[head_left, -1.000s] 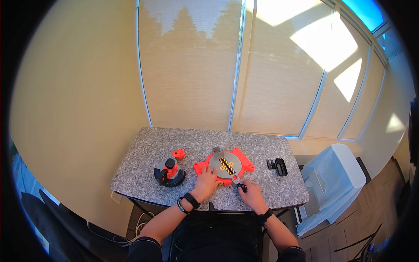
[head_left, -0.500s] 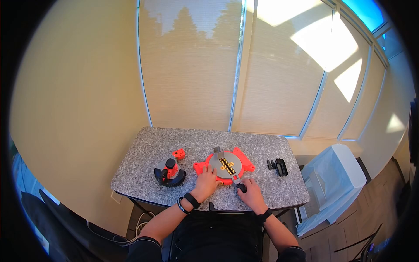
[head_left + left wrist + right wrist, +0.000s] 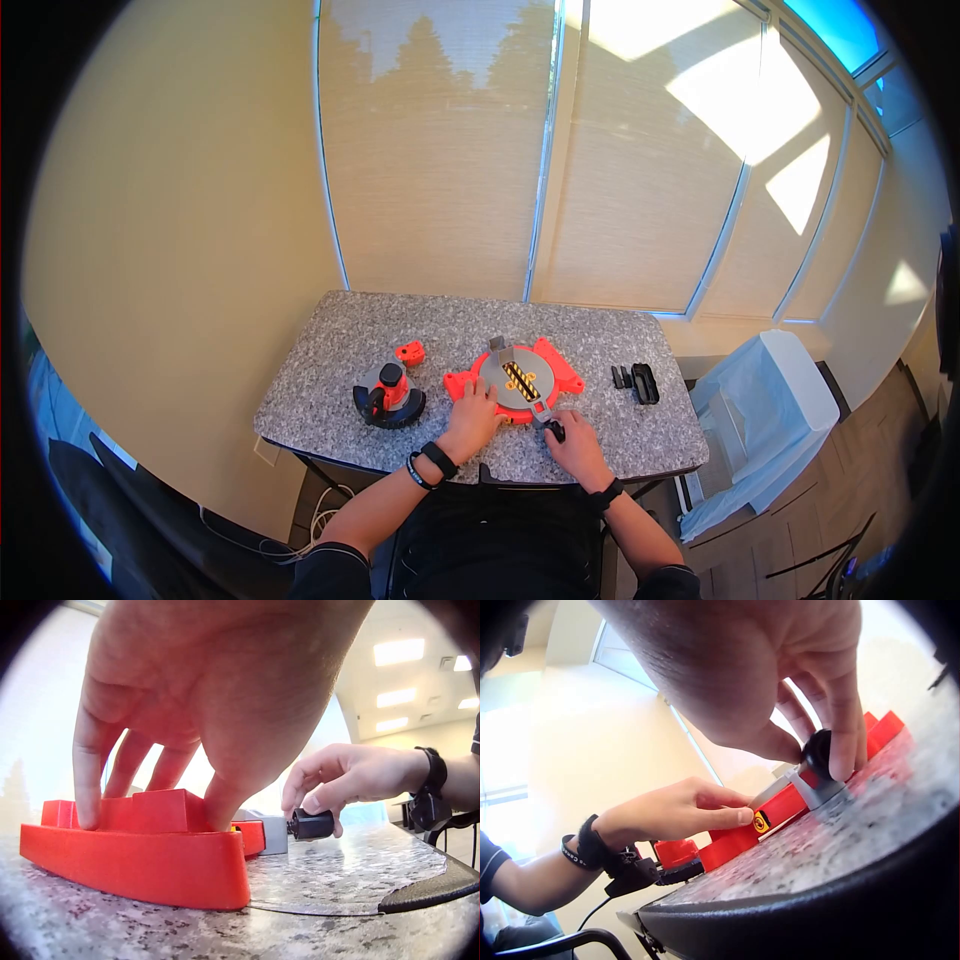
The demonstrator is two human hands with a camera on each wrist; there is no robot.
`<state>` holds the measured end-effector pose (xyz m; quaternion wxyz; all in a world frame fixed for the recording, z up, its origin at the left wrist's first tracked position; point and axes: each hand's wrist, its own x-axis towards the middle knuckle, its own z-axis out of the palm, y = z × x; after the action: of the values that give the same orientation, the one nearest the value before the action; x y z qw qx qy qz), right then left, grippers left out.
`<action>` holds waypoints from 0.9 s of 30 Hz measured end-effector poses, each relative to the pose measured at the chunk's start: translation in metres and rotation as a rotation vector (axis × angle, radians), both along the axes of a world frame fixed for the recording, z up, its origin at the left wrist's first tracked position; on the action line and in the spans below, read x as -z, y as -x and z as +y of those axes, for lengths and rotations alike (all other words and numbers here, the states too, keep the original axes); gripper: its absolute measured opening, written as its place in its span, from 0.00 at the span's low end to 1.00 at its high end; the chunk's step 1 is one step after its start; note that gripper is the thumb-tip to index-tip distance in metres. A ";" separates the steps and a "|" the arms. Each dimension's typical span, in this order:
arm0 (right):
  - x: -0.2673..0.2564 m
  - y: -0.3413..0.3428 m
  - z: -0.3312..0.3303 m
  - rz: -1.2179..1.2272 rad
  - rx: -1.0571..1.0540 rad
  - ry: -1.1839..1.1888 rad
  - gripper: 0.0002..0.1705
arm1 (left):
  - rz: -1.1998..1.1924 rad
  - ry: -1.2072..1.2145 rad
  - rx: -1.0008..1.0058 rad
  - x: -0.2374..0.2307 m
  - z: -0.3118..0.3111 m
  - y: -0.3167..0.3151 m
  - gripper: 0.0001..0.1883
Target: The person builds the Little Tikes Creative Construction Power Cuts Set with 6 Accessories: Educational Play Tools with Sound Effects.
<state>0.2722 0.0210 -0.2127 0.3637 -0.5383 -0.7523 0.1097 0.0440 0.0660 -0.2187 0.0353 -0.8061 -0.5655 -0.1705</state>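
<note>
A red base with a round grey turntable (image 3: 530, 370) lies in front of me; a black-and-yellow striped slot crosses its disc. My left hand (image 3: 470, 422) holds its near left side, thumb at the front edge and fingers reaching over the red body (image 3: 135, 862). At the near right, a grey arm (image 3: 810, 787) sticks out from the base, ending in a black knob (image 3: 313, 824). My right hand (image 3: 578, 445) pinches this knob between thumb and fingers. A short threaded stem shows between knob and grey arm in the left wrist view.
To the left stands a red-and-black saw-like part (image 3: 390, 398) with a grey disc, a small red block (image 3: 410, 352) behind it. At the right lie a black tray-like piece (image 3: 646, 384) and small black pieces (image 3: 621, 377). A lined bin (image 3: 760, 420) stands beside the speckled table (image 3: 330, 330).
My right fingers shift slightly around the black knob, which shows at a slightly different angle. The left hand and the base stay in place.
</note>
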 end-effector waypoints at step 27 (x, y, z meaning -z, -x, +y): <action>0.006 0.000 0.001 0.014 0.036 0.022 0.20 | 0.005 0.022 -0.005 0.003 0.002 0.000 0.35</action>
<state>0.2727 0.0224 -0.2184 0.3652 -0.5550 -0.7385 0.1150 0.0442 0.0678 -0.2214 0.0283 -0.8055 -0.5694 -0.1618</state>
